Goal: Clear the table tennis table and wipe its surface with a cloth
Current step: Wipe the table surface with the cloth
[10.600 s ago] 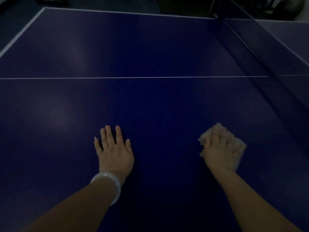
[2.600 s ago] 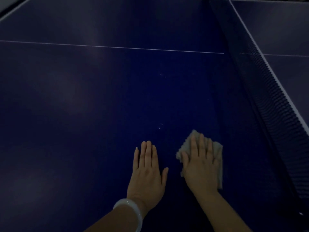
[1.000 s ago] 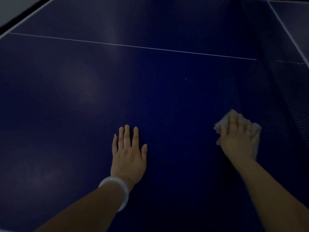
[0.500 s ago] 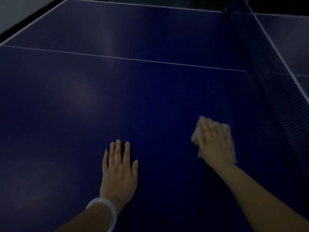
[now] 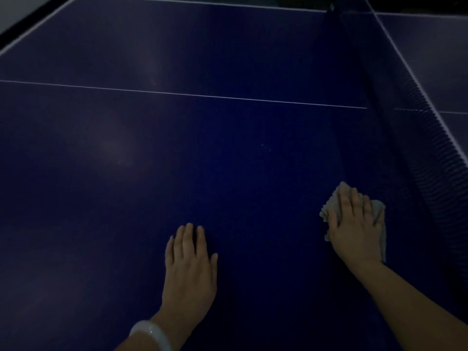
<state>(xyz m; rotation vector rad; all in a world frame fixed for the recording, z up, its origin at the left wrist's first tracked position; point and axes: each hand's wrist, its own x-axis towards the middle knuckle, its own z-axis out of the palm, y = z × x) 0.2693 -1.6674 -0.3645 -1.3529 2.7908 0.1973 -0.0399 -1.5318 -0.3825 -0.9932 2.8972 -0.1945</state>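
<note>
The right hand [image 5: 355, 228] lies flat, fingers spread, pressing a cloth [image 5: 377, 211] onto the table [image 5: 177, 160] near the net [image 5: 415, 127]. The left hand [image 5: 190, 269] (white bangle [image 5: 152, 334] at the wrist) rests open, holding nothing.

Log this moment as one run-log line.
phase: wiping | right hand: flat on cloth, near net | left hand: flat on table, empty | no loose items in view

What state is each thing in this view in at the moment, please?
Left hand: flat on the table, fingers together, empty.
Right hand: open, pressing the cloth down.
Cloth: crumpled, on the table beside the net.
Table: bare, faint specks.
Net: upright.
Bracelet: on left wrist.
</note>
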